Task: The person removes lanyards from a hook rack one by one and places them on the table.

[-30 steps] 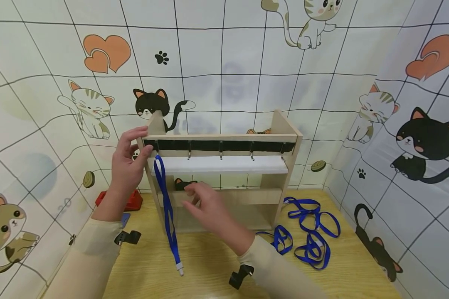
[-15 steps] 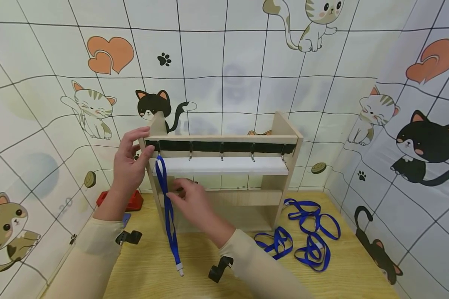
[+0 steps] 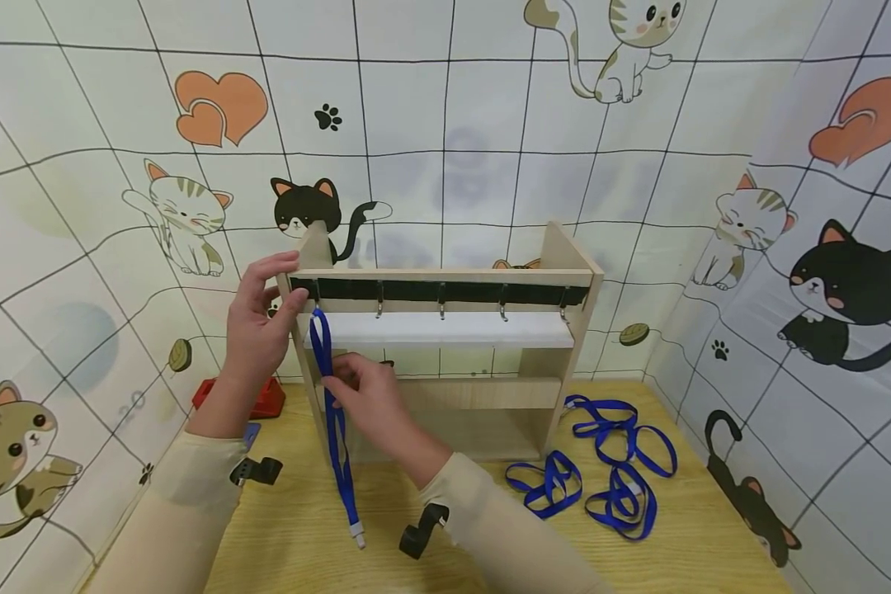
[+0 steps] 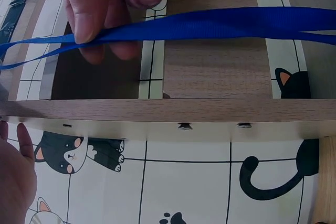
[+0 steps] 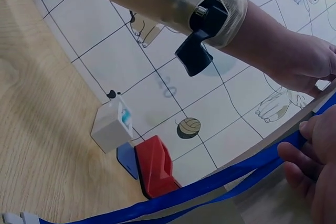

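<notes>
One blue lanyard [image 3: 333, 412] hanging on the leftmost hook of the wooden rack [image 3: 445, 276]. Right hand [image 3: 367, 396] pinching its strap; left hand [image 3: 256, 318] clamped on the rack's left end. Four hooks bare; more lanyards [image 3: 609, 462] tangled on the table, probably awaiting hanging.
</notes>
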{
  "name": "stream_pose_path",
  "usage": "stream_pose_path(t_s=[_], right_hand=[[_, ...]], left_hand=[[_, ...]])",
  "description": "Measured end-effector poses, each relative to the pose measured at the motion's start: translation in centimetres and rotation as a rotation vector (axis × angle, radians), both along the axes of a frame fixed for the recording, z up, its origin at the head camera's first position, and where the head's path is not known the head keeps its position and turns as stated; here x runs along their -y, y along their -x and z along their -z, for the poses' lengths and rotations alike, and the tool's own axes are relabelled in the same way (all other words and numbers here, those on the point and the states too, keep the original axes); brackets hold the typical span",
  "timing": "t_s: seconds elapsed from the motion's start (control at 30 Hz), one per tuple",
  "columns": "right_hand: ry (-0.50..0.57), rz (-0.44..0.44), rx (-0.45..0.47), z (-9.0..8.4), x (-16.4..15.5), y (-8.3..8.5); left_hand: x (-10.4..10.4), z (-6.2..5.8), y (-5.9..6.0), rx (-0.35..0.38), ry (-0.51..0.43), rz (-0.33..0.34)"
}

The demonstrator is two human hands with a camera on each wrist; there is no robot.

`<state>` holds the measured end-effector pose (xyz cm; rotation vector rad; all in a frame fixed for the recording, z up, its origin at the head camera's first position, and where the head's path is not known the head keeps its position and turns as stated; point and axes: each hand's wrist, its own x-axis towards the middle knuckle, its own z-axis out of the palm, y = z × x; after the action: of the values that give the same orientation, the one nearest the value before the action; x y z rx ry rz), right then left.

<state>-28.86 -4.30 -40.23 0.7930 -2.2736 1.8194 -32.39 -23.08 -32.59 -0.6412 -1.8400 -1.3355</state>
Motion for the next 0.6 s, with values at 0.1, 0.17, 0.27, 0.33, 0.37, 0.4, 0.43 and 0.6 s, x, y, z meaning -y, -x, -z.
stream_pose_path(t_s=[0.1,0.17,0.27,0.33,0.37,0.4,0.43,0.6], right_hand=[[0.03,0.008,-0.008,0.2,0.1,0.0],[0.049,0.014,-0.009,0.2,0.1,-0.1],[0.076,0.022,-0.005,0.2,0.2,-0.2],[0.091,0.025,-0.005,0.2,0.1,-0.3],[0.097,0.027,-0.007,0.1,0.1,-0.4],[0.101,0.029,-0.011,0.0,0.1,-0.4],[0.108,0.025,-0.016,-0.1,0.1,-0.4],[0.119,-0.004,-0.08,-0.8,0.1,-0.6]], left_hand=[[0.0,0.0,0.0,-0.002,0.0,0.003],[-0.1,0.0,0.0,-0.002,-0.002,0.004],[-0.1,0.0,0.0,0.001,-0.003,0.006],[-0.1,0.0,-0.1,0.004,-0.003,0.005],[-0.1,0.0,-0.1,0.007,-0.002,0.003],[-0.1,0.0,-0.1,0.008,-0.002,0.002],[-0.1,0.0,-0.1,0.01,-0.001,0.001],[-0.1,0.0,-0.1,0.01,0.0,0.0]])
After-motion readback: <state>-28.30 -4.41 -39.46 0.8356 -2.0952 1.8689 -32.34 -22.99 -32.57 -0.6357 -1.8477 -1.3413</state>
